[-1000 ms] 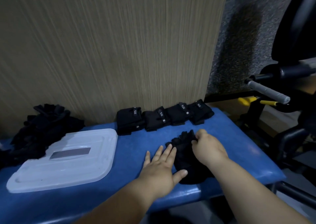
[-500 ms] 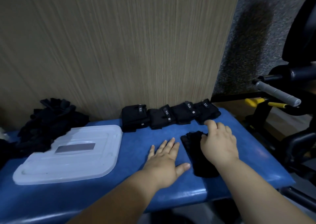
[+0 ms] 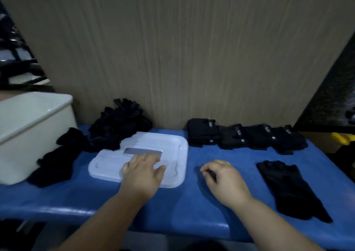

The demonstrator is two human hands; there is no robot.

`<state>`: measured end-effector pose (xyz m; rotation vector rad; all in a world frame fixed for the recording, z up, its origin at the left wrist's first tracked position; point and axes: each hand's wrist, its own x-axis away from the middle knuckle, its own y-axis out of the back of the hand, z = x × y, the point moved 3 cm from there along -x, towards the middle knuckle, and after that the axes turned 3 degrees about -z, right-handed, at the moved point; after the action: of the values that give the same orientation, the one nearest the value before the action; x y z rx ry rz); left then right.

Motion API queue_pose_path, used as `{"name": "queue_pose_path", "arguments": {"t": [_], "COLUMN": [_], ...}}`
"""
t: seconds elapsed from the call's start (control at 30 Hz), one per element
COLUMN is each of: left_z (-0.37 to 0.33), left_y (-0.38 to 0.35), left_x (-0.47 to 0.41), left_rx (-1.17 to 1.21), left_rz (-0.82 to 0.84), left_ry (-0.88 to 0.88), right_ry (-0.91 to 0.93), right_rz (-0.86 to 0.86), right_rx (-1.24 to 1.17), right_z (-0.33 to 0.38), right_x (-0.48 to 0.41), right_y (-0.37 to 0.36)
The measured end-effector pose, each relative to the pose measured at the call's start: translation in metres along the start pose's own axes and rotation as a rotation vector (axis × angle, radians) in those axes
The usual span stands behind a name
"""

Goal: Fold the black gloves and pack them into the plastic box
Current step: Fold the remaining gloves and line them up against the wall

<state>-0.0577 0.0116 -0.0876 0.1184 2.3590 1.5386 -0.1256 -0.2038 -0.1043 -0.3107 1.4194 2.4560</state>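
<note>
Left hand (image 3: pixel 142 174) rests on the lid (image 3: pixel 172 147) at centre, fingers loose — right hand (image 3: pixel 224 179) curls near a glove (image 3: pixel 288 187), grasp unclear.

Flat black glove (image 3: pixel 288 189); plastic box (image 3: pixel 28 128) far left

Lid (image 3: pixel 169 154) centre; box (image 3: pixel 28 128) left; folded gloves (image 3: pixel 245 136) behind-right.

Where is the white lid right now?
Head view, left of centre: the white lid lies flat on the blue bench under the left hand, loose glove pile behind it, folded gloves to its right.
</note>
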Motion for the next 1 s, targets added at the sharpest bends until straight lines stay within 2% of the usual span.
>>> {"name": "queue_pose_path", "arguments": {"t": [0.2, 0.4, 0.63, 0.77, 1.0], "left_z": [0.088, 0.143, 0.153, 0.152, 0.140], "left_y": [0.034, 0.058, 0.052, 0.048, 0.045], "left_x": [0.007, -0.001, -0.023, -0.029, -0.032], "left_rx": [0.046, 0.053, 0.150, 0.181, 0.258], "left_rz": [-0.156, -0.215, -0.156, -0.112, -0.013], "left_ry": [0.177, 0.304, 0.320, 0.323, 0.331], "right_ry": [0.046, 0.082, 0.000, 0.009, -0.012], "right_rz": [0.062, 0.116, 0.166, 0.236, 0.236], "right_rx": [-0.132, -0.231, -0.277, -0.198, -0.296], "right_z": [0.064, 0.130, 0.177, 0.188, 0.184], "right_x": [-0.031, -0.076, -0.128, -0.142, -0.131], "right_y": [-0.048, -0.099, -0.143, -0.158, -0.148]}}
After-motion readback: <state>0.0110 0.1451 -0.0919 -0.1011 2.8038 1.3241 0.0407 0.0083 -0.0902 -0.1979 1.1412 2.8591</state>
